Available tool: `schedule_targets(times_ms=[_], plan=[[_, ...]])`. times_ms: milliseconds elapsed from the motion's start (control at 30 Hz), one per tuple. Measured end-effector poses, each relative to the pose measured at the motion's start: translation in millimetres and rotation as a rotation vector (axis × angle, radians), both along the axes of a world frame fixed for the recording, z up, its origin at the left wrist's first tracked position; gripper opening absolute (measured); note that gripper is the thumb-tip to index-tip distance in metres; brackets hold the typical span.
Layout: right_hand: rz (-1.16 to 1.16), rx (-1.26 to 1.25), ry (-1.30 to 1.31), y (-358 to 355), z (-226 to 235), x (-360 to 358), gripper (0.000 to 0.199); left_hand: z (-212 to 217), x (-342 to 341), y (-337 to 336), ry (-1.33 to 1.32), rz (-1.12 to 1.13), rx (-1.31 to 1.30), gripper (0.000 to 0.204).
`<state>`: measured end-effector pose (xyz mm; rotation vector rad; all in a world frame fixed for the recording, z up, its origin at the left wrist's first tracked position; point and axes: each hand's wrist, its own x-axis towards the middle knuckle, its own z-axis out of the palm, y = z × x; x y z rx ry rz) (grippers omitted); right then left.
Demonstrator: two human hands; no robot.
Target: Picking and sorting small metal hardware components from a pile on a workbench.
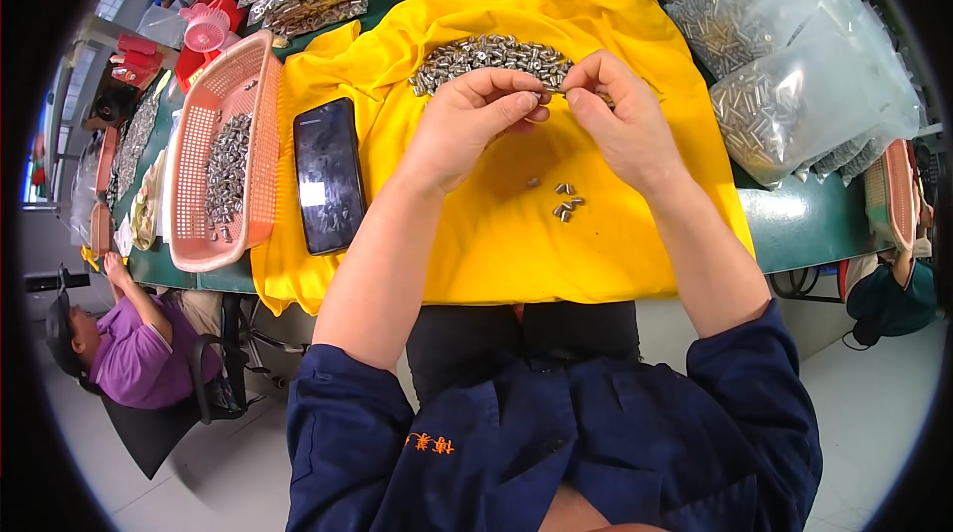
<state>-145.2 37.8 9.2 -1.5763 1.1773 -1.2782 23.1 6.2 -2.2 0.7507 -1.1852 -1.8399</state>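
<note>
I see my left hand [475,120] and my right hand [617,115] raised together over the yellow cloth [496,234] on the green table [794,219]. The fingertips of both hands meet at about 12 o'clock from the middle of the cloth. Each grip is narrow, pinched on a small metal part [549,90] between them; the part is too small to tell more about it. Just behind the hands, at 12 o'clock, lies a heap of small metal screws [486,56] on the cloth. Below the hands, near the middle of the cloth, a few loose screws [564,202] lie apart from the heap. At 9 o'clock a black phone [328,175] lies on the cloth edge, and further left is a pink basket [194,234] with more screws. At 2 o'clock clear bags of screws [784,85] are piled.
</note>
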Motion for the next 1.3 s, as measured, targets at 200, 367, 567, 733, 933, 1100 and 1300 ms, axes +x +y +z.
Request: schedule_targets(times_ms=[200, 367, 567, 733, 933, 1100, 1300], plan=[[0.051, 0.032, 0.01, 1.1, 0.8, 0.8, 0.005, -2.8, 1.4, -0.4, 0.057, -0.021, 0.051, 0.016], [0.114, 0.09, 0.042, 3.7, 5.2, -1.5, 0.006, 0.8, -3.2, 2.6, 0.101, -0.047, 0.079, 0.016], [-0.007, -0.104, 0.207, 8.1, 8.2, 4.0, 0.005, -0.8, -4.1, 2.9, 0.038, -0.022, 0.027, 0.015], [-0.058, -0.151, 0.323, 10.6, 7.8, 9.0, 0.006, 1.9, -5.8, 4.8, -0.129, 0.053, -0.146, 0.013], [-0.044, -0.077, 0.142, 8.2, 1.4, 8.7, 0.005, 1.6, -11.0, 8.6, -0.079, 0.104, -0.147, 0.012], [0.074, 0.277, -0.196, 1.3, 2.0, -6.0, 0.004, 4.9, -2.5, 0.6, -0.147, 0.191, -0.239, 0.011], [-0.015, 0.231, -0.153, -0.3, 6.5, -6.0, 0.005, 2.7, 3.9, -1.3, -0.187, 0.159, -0.236, 0.011]])
